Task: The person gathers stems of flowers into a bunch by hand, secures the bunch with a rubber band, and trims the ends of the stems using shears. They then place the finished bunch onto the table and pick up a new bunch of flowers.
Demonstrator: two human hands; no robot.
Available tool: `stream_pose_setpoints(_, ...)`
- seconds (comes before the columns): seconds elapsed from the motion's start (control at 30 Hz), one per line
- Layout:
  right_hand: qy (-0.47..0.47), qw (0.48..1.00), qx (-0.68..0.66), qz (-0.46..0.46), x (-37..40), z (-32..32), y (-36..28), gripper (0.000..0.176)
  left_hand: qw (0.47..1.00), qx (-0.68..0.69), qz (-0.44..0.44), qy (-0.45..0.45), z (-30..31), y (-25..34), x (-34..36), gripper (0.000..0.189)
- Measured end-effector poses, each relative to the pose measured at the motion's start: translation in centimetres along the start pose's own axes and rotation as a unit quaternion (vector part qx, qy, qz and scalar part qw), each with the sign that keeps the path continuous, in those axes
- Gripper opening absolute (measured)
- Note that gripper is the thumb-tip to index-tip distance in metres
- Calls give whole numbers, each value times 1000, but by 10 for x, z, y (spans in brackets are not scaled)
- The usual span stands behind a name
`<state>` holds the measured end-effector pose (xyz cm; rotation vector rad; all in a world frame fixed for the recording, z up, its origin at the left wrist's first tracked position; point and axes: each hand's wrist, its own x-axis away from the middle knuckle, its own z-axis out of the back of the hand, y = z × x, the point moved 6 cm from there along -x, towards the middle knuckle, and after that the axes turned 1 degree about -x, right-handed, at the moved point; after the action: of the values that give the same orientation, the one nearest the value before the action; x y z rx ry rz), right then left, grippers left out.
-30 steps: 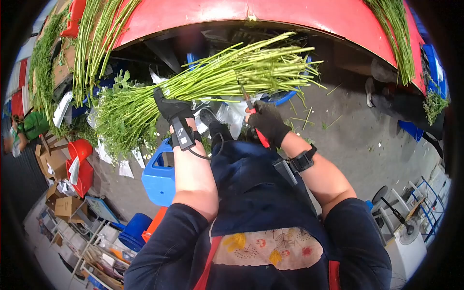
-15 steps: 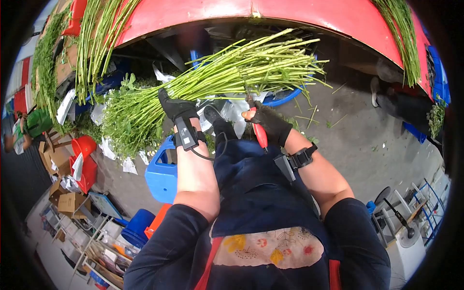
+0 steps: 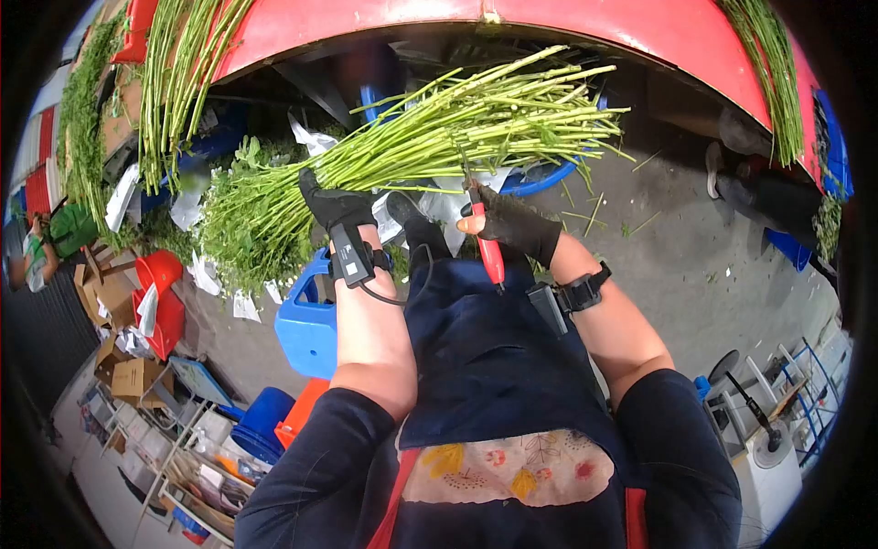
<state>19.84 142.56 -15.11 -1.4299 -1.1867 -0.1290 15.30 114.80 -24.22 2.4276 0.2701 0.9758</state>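
Note:
A large bundle of cut green stems lies across the view, its bare ends to the right and its leafy, small-flowered tops to the left. My left hand, in a black glove, is closed around the bundle near the leafy part. In my gloved right hand is a red-handled cutting tool with a narrow dark blade pointing up. The blade overlaps the lower edge of the stems. Both wrists carry strapped devices. Beneath the stem ends, a blue tub is partly hidden.
A red table curves across the top, with more stems at its left and another bunch at its right. A blue plastic stool stands near my left arm. Stem scraps and paper litter the floor.
The stem bundle's cut ends have shifted slightly up and right. My right hand with the red-handled tool has moved a little to the right; my left hand keeps its hold.

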Motion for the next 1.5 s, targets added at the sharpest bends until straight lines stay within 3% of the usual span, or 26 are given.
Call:
stream_pose_setpoints(0.1,32,999,-26,-19,0,-2,9,72,1000,14,15,-15,1,0,0,62)
stream_pose_setpoints(0.2,57,997,61,2,-16,16,28,51,1000,2,16,-15,-3,-2,2,61)
stream_pose_setpoints(0.3,105,982,-140,73,-21,9,45,41,1000,-16,3,6,-4,1,5,60)
stream_pose_setpoints(0.33,125,985,-98,75,-24,11,50,35,1000,-4,10,-4,-5,1,3,60)
stream_pose_setpoints(0.43,160,982,-91,43,-27,11,63,36,1000,-15,-1,-14,-5,3,-7,59)
stream_pose_setpoints(0.53,212,961,140,110,-15,14,53,46,1000,-24,10,-11,-1,3,-9,56)
stream_pose_setpoints(0.63,113,981,-141,73,-14,5,69,54,1000,-30,10,1,1,7,-11,56)
stream_pose_setpoints(0.67,107,987,-102,57,-20,12,79,62,999,-41,10,7,-1,6,-13,57)
stream_pose_setpoints(0.77,158,975,62,145,-29,20,59,66,998,-56,18,18,6,4,-12,59)
stream_pose_setpoints(0.87,165,965,109,172,-36,22,17,66,997,-68,22,34,8,2,-9,59)
stream_pose_setpoints(0.97,158,973,92,144,-42,31,21,59,996,-66,35,45,0,2,-5,59)
stream_pose_setpoints(1.0,170,961,100,192,-40,28,16,51,996,-65,33,44,1,4,-5,58)
stream_pose_setpoints(1.1,214,946,188,154,-33,25,17,45,997,-64,34,34,2,7,-9,56)
stream_pose_setpoints(1.2,238,939,202,144,-30,21,36,43,996,-79,34,23,-3,8,-7,50)
stream_pose_setpoints(1.3,219,961,155,63,-25,18,50,51,994,-101,4,28,-13,14,4,46)
stream_pose_setpoints(1.4,234,956,99,147,-28,16,53,59,992,-126,-18,13,-17,14,3,46)
stream_pose_setpoints(1.5,196,964,62,166,-35,16,30,57,993,-112,-22,30,-17,17,6,49)
